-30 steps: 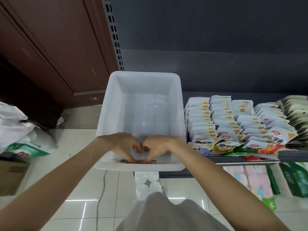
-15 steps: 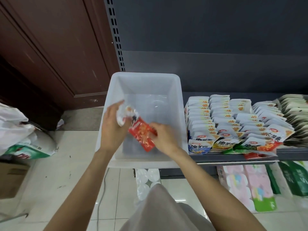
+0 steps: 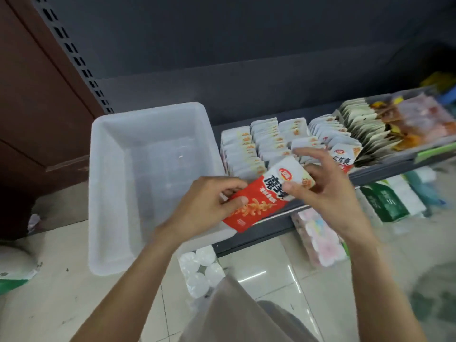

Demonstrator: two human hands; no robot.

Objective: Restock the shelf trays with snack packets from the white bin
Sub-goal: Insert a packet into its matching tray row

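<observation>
I see my left hand (image 3: 204, 206) gripping the red lower end of a red-and-white foil snack packet (image 3: 269, 198), thumb pressed flat on its printed face and the curled fingers (image 3: 232, 187) wrapped behind its left edge. My right hand (image 3: 325, 193) holds the white upper end of the same packet: the thumb lies on the front near the black lettering, while the remaining fingers spread loosely above and behind the top corner. The packet sits tilted between both hands, its red end low and to the left, its white end high and to the right, held in the air just over the front edge of the dark grey metal shelf (image 3: 385, 169). Behind it, touching nothing of my hands that I can make out, stand upright rows of white snack packets (image 3: 261, 144) packed in the shelf trays. The translucent white plastic bin (image 3: 148, 169) sits just left of those rows, its floor bare as far as I can see. Packs of white paper rolls (image 3: 199, 272) stand on the tiled floor (image 3: 61, 292) below.
</observation>
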